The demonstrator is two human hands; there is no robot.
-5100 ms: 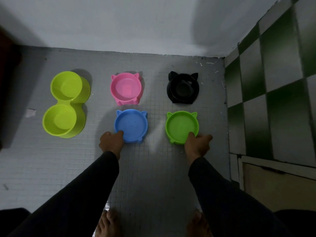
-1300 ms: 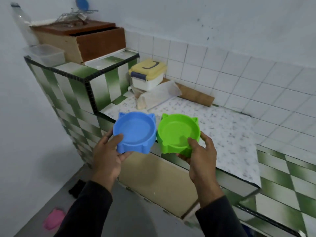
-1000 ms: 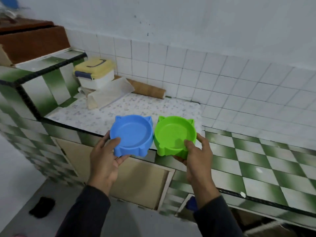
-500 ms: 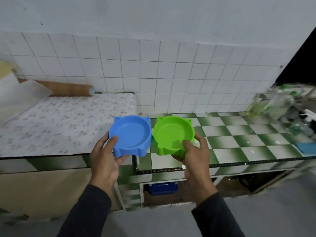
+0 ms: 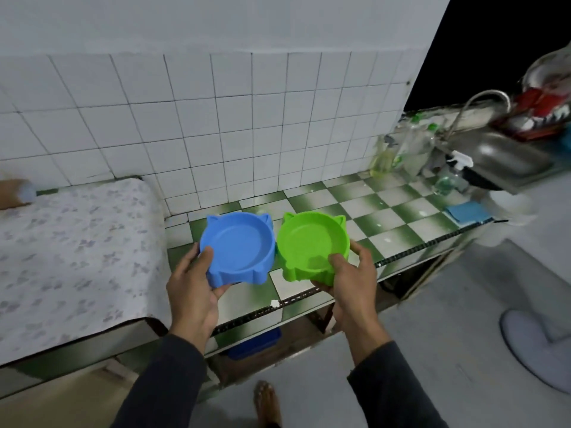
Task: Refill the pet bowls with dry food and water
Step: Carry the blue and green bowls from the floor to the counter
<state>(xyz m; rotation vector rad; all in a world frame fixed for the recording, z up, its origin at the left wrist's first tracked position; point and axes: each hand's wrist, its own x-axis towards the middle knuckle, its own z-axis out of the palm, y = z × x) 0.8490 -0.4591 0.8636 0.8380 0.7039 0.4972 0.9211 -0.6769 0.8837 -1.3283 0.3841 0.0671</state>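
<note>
My left hand [image 5: 192, 291] grips a blue cat-eared pet bowl [image 5: 239, 247] by its near rim, thumb inside the rim. Beside it, my right hand [image 5: 352, 281] grips a green cat-eared pet bowl [image 5: 312, 244] the same way. Both bowls look empty and are held side by side, level, just above the front part of the green-and-white checkered counter [image 5: 389, 217]. A steel sink [image 5: 497, 152] with a curved tap [image 5: 482, 101] stands at the far right end of the counter.
A flower-patterned cloth [image 5: 71, 251] covers the counter's left section. Bottles [image 5: 401, 149] crowd the wall corner beside the sink, and a blue cloth [image 5: 466, 211] lies near the counter edge. White tiles back the counter. A blue box [image 5: 256, 342] sits underneath. My bare foot [image 5: 267, 403] is on the floor.
I lifted both bowls from the floor and carried them along the counter. The view has swung right, so the sink and tap have come into sight. My grips are unchanged.
</note>
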